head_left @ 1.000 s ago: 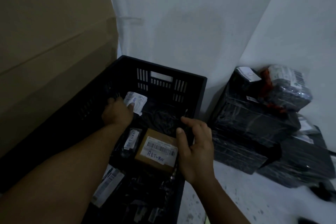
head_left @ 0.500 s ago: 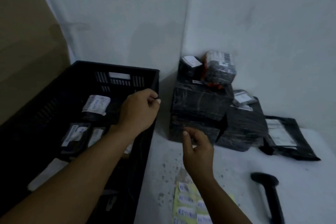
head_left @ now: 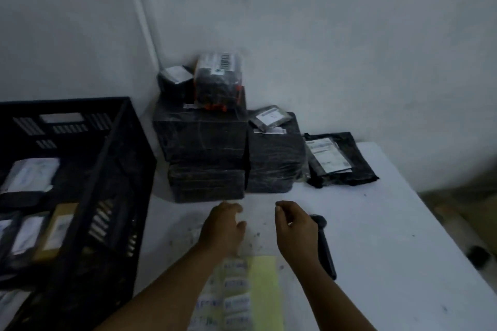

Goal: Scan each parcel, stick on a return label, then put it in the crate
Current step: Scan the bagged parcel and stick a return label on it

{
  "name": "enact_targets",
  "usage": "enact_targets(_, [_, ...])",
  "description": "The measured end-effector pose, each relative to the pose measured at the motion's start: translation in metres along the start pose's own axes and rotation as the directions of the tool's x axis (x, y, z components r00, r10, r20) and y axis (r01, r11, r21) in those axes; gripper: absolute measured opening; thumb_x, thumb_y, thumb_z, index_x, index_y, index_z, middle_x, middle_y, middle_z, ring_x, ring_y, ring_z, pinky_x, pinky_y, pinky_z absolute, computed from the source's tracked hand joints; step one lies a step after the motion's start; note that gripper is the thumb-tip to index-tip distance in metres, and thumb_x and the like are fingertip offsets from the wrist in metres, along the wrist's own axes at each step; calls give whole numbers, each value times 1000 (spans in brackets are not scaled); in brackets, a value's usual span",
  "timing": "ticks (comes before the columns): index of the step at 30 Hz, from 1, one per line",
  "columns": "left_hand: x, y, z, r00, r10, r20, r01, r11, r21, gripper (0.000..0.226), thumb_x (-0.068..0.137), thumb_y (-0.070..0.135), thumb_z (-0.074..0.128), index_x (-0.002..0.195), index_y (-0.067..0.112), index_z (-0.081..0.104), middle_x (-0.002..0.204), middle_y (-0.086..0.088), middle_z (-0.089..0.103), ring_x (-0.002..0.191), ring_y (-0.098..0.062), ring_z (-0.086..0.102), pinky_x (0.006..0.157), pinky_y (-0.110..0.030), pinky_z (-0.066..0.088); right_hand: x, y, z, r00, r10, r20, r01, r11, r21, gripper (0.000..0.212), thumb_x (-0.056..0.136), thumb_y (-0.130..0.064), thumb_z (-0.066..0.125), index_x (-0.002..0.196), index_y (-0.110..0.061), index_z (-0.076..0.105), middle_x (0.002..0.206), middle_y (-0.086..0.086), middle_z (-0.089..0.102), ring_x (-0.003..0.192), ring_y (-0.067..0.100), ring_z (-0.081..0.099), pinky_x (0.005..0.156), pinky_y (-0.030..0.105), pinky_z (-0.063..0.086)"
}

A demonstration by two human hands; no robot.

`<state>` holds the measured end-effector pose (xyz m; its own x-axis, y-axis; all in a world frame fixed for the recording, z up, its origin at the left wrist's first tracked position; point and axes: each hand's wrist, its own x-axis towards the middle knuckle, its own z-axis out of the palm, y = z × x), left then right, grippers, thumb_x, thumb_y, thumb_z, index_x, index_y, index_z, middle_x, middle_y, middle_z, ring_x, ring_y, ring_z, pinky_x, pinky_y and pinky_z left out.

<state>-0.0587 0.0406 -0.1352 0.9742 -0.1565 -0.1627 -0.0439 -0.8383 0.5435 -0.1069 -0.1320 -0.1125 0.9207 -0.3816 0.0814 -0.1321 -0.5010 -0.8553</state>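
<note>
A black plastic crate [head_left: 118, 158] stands on the left of the white table [head_left: 376, 236] and holds several labelled parcels, one a brown box [head_left: 55, 234]. A stack of black wrapped parcels [head_left: 207, 148] sits in the corner, with a flat black mailer bag [head_left: 338, 158] to its right. My left hand [head_left: 223, 228] and my right hand [head_left: 294, 228] hover over the table in front of the stack, both loosely curled and holding nothing. A black handheld scanner [head_left: 324, 247] lies just right of my right hand. A yellow sheet of return labels [head_left: 242, 295] lies below my hands.
Grey walls meet in the corner behind the parcels. The table's right edge runs diagonally at the right, with the floor and a small dark object [head_left: 480, 256] beyond it.
My left hand has come out of the crate and my right hand off its rim. Both now hover over the table before the parcel stack. The view has swung right.
</note>
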Motion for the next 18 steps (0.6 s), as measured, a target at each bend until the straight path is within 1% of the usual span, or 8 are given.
enact_targets(3, [6,8,41,998,23,64,-26,999,37,48,95,37,58,140,22,49,143,1,43,132,-20,39,107,-31,39,20,13,-22,998,8,-61,-12,998,-57,19,98,-29,59,111,-23,71,83,-19,66,72,-11,60,62,3,39])
enact_targets(4, [10,10,51,997,32,71,-36,998,59,51,96,38,57,143,22,46,145,0,40,135,-20,36,109,-32,37,29,18,-30,997,19,-79,-24,998,-62,19,98,-30,59,111,-25,71,86,-18,67,72,-10,60,65,6,42])
enact_targets(6, [20,16,66,997,43,68,-51,992,119,57,96,44,54,147,22,41,151,-2,33,140,-23,28,113,-34,32,49,27,-44,992,67,-104,-73,996,-55,20,97,-32,58,112,-26,71,87,-14,70,69,-2,63,69,21,53])
enact_targets(7, [25,19,72,997,43,70,-53,987,150,60,96,48,52,149,22,38,154,-3,29,143,-25,24,115,-36,29,61,32,-50,989,93,-117,-101,993,-64,21,97,-32,58,112,-26,71,87,-11,70,68,2,63,70,26,54])
enact_targets(9, [35,22,84,996,37,84,-54,978,203,67,95,55,49,152,24,32,160,-5,21,146,-27,16,118,-38,23,87,46,-60,982,124,-141,-141,983,-121,20,96,-31,59,111,-25,72,89,-7,72,70,8,64,71,28,52])
enact_targets(12, [45,19,100,996,45,82,-63,971,229,73,93,61,48,154,24,29,162,-6,17,148,-27,12,120,-40,16,126,70,-71,974,178,-140,-205,956,-209,20,96,-30,58,110,-23,71,99,-3,72,83,16,66,75,30,52])
enact_targets(16, [50,14,114,997,46,69,-63,960,273,73,91,65,47,152,26,34,161,-6,18,148,-28,11,121,-43,18,176,102,-77,962,209,-176,-254,922,-292,20,94,-29,57,106,-19,71,105,6,67,93,24,64,74,33,51])
enact_targets(18, [49,13,117,997,66,37,-73,963,260,71,90,64,51,147,23,44,158,-8,26,145,-31,18,119,-47,26,199,115,-77,962,199,-187,-255,901,-350,28,93,-30,60,114,-15,70,114,13,65,104,32,61,80,38,53])
